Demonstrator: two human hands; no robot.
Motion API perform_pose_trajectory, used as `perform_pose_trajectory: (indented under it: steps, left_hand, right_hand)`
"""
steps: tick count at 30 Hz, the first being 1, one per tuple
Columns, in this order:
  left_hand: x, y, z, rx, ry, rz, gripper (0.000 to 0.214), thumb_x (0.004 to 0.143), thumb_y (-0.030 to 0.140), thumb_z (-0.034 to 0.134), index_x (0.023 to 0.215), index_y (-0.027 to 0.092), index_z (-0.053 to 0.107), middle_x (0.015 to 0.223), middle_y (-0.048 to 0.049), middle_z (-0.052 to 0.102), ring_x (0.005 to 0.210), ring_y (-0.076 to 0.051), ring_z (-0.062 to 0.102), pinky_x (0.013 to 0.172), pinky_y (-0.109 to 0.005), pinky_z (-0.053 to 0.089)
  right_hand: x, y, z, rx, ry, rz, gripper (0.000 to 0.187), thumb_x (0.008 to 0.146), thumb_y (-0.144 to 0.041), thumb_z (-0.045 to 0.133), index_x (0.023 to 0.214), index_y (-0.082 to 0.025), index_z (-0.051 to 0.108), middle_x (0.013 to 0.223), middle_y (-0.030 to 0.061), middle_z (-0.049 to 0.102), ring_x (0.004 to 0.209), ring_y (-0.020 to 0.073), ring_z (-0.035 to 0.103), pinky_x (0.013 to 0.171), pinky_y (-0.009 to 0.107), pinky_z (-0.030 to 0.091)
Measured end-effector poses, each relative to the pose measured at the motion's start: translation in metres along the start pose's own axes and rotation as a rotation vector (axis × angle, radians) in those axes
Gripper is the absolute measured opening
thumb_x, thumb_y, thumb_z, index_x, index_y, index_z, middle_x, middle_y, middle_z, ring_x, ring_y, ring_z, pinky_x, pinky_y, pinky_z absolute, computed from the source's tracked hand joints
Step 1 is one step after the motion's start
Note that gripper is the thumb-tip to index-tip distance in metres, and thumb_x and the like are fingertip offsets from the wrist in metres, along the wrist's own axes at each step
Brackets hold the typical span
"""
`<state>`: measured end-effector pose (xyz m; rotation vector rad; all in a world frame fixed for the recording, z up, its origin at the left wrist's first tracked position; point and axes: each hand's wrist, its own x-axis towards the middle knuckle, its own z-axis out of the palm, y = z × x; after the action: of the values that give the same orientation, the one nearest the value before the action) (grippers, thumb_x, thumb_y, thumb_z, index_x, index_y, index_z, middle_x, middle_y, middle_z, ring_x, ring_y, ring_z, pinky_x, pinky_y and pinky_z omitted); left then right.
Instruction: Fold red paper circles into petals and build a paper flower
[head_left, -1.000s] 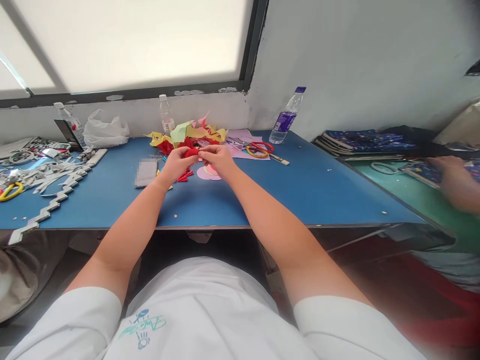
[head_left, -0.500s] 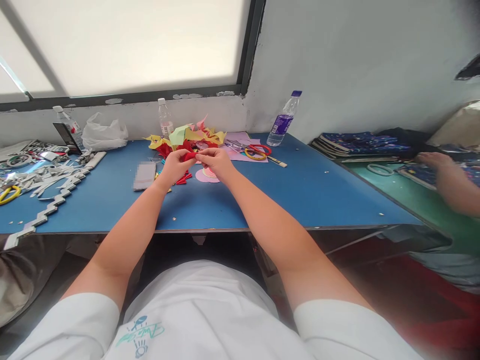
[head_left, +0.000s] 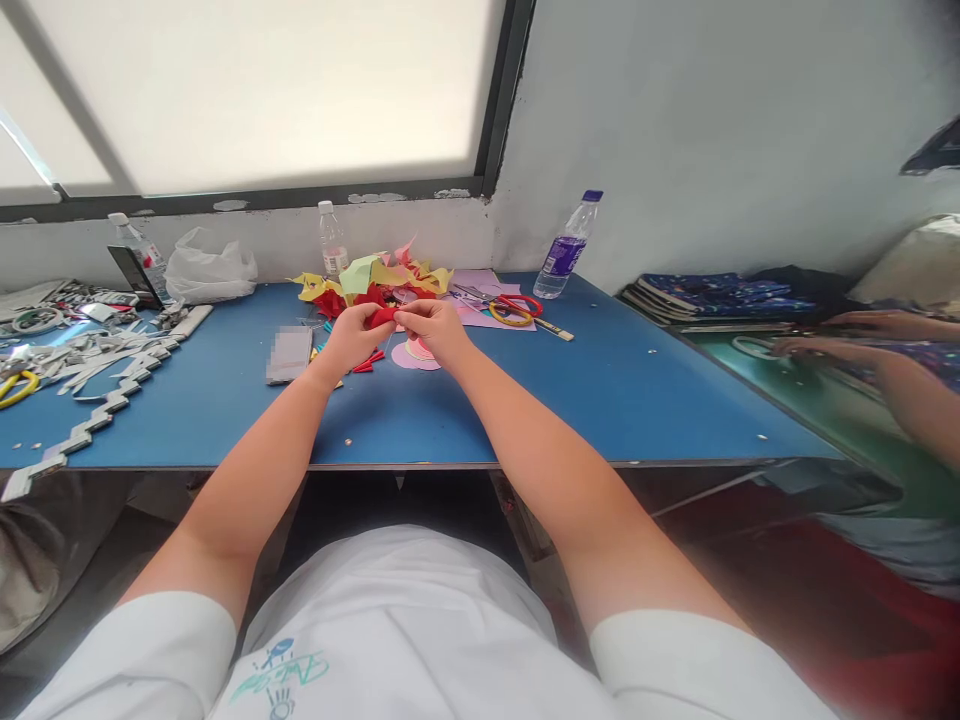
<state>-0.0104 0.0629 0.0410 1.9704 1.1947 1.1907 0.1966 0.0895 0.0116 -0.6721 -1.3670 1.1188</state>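
A small red piece of paper (head_left: pixel 383 317) is pinched between my two hands above the blue table. My left hand (head_left: pixel 355 338) has its fingers closed on the left end of it, and my right hand (head_left: pixel 435 330) grips the right end with thumb and fingertips. Just beyond them lies a pile of crumpled yellow, green, pink and red paper (head_left: pixel 371 275). Below my hands are pink paper circles (head_left: pixel 414 356) and several small red folded strips (head_left: pixel 367 362). How the red piece is folded is partly hidden by my fingers.
Scissors (head_left: pixel 517 309) lie on purple paper (head_left: pixel 476 283) with a brush (head_left: pixel 555 329) alongside. A water bottle (head_left: pixel 570 245) stands tilted at the back right. A blurred flat object (head_left: pixel 289 354) lies left; a zigzag paper chain (head_left: pixel 112 402) reaches the table's edge. Another person's hands (head_left: pixel 847 335) work at right.
My hands keep their grip on the red paper, with only slight finger movement. At right, the other person's hands have shifted, and two now show near the grey scissors.
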Motion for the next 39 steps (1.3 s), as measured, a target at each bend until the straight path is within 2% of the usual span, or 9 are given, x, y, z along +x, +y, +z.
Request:
perform_pose_trajectory:
  steps: [3,9,13,17,23,28,33,39]
  left_hand:
    - [-0.001,0.002,0.0,-0.02,0.008,-0.012,0.038,0.087,0.05,0.086,0.079,0.024,0.06,0.075,0.0029,0.051,0.076,-0.017,0.043,0.071,-0.033,0.032]
    - [-0.002,0.004,0.0,-0.106,0.023,-0.053,0.036,0.083,0.05,0.09,0.081,0.023,0.066,0.076,0.0021,0.055,0.075,-0.017,0.046,0.069,-0.031,0.035]
    - [-0.002,0.005,0.0,-0.16,0.023,-0.065,0.038,0.079,0.051,0.093,0.08,0.023,0.068,0.075,0.0016,0.057,0.075,-0.016,0.047,0.069,-0.03,0.036]
    - [-0.002,0.004,0.001,-0.196,0.032,-0.046,0.035,0.078,0.05,0.094,0.081,0.021,0.073,0.076,-0.0005,0.062,0.075,-0.017,0.051,0.069,-0.031,0.038]
    - [0.0,-0.001,-0.001,-0.169,0.036,-0.029,0.038,0.079,0.055,0.096,0.084,0.019,0.083,0.074,-0.0017,0.062,0.072,-0.017,0.047,0.066,-0.032,0.036]
    - [0.002,-0.003,-0.001,-0.1,0.043,0.038,0.043,0.083,0.06,0.094,0.077,0.021,0.078,0.071,-0.0008,0.057,0.072,-0.017,0.043,0.067,-0.032,0.034]
    - [0.003,-0.006,0.0,-0.099,0.019,0.048,0.041,0.081,0.057,0.095,0.082,0.021,0.075,0.075,0.0001,0.059,0.075,-0.017,0.047,0.069,-0.032,0.037]
    - [0.003,-0.008,0.002,-0.137,0.026,0.082,0.044,0.084,0.058,0.095,0.077,0.022,0.072,0.072,0.0006,0.052,0.073,-0.017,0.041,0.068,-0.035,0.03]
  right_hand:
    - [0.002,0.004,0.001,-0.005,-0.01,0.012,0.034,0.074,-0.049,0.106,0.087,-0.022,0.088,0.077,0.0032,0.078,0.071,0.0194,0.06,0.069,0.033,0.051]
    - [0.007,0.009,0.006,0.002,-0.015,-0.011,0.036,0.07,-0.054,0.098,0.084,-0.023,0.086,0.068,0.0011,0.073,0.064,0.0192,0.06,0.064,0.033,0.046]
    - [0.008,0.009,0.006,-0.018,-0.023,-0.021,0.037,0.072,-0.056,0.096,0.086,-0.023,0.087,0.065,0.0007,0.071,0.065,0.0204,0.062,0.065,0.034,0.048]
    - [0.007,0.008,0.006,-0.04,-0.002,-0.025,0.041,0.072,-0.06,0.1,0.086,-0.023,0.087,0.065,-0.0004,0.069,0.064,0.0199,0.061,0.064,0.034,0.048]
    - [0.005,0.003,0.005,-0.047,0.0,-0.03,0.046,0.069,-0.061,0.108,0.083,-0.023,0.086,0.063,-0.0021,0.067,0.063,0.0192,0.059,0.065,0.035,0.05]
    - [0.002,-0.002,0.003,-0.062,-0.005,-0.031,0.044,0.07,-0.059,0.109,0.081,-0.023,0.088,0.067,-0.0006,0.069,0.067,0.0197,0.06,0.067,0.036,0.053]
    - [0.0,-0.005,0.002,-0.044,0.005,-0.026,0.044,0.069,-0.059,0.11,0.082,-0.023,0.088,0.073,0.0014,0.074,0.066,0.0181,0.059,0.067,0.036,0.053]
    - [-0.002,-0.005,0.001,-0.084,0.013,-0.038,0.054,0.067,-0.066,0.114,0.085,-0.023,0.087,0.075,0.0019,0.074,0.071,0.0206,0.062,0.069,0.037,0.057]
